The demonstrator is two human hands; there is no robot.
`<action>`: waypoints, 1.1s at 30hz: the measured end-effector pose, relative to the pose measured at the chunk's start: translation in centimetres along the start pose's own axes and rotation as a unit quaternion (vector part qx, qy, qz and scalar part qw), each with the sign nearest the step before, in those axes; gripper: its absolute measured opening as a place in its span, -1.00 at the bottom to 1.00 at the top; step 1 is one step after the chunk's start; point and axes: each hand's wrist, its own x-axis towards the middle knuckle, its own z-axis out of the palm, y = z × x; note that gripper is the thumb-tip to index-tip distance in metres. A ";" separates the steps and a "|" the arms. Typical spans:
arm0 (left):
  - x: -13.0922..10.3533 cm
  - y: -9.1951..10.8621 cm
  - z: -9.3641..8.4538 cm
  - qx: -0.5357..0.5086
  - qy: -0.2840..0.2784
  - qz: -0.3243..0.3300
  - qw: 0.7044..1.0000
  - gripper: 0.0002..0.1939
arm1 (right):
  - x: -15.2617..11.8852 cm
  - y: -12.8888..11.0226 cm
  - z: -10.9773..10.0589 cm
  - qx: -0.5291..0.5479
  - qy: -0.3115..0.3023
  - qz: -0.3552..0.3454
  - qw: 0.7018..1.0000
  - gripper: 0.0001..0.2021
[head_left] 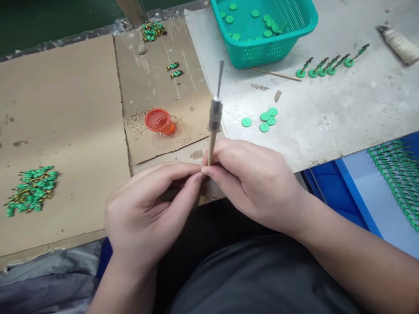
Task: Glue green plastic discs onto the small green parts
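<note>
My right hand (pixel 253 179) is closed with the fingers pinched around a slim pointed tool (pixel 214 114). This tool has a wooden handle, a metal collar and a thin grey tip, and it points up and away from me. My left hand (pixel 152 196) is pinched shut, its thumb and forefinger touching the right hand's fingertips; whatever it grips is hidden. Ahead of the hands stands a small orange-red cup (pixel 157 121) holding liquid. To its right lie several green button-like discs (pixel 265 116).
Small green-and-yellow figures (pixel 32 189) are heaped on cardboard (pixel 65 109), with another pile (pixel 153 31) farther back. A teal basket (pixel 262 52) contains green discs. Behind a wooden stick (pixel 276 74), several figures stand on discs (pixel 322 69). A tube (pixel 401 44) lies far right.
</note>
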 end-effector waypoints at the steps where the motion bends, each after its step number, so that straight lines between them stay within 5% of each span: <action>1: 0.0 0.0 0.0 -0.001 -0.001 0.000 1.000 -0.76 | 0.1 0.0 0.0 0.001 -0.004 0.003 1.000 -0.80; 8: 0.2 0.0 0.0 -0.005 0.000 0.003 1.000 -0.75 | 0.9 0.1 -0.2 0.038 -0.024 0.040 0.998 -0.80; 15: 0.1 -0.1 0.0 -0.028 -0.002 -0.016 0.999 -0.76 | 0.3 0.3 0.0 0.045 0.033 0.064 0.996 -0.82; 23: 0.0 -0.1 -0.1 -0.015 0.001 -0.023 1.000 -0.77 | -0.5 0.8 0.4 0.020 0.053 -0.007 0.998 -0.83; 33: 0.1 0.0 0.0 -0.012 0.001 -0.009 1.000 -0.77 | -0.6 0.7 0.7 0.007 0.040 -0.008 0.999 -0.87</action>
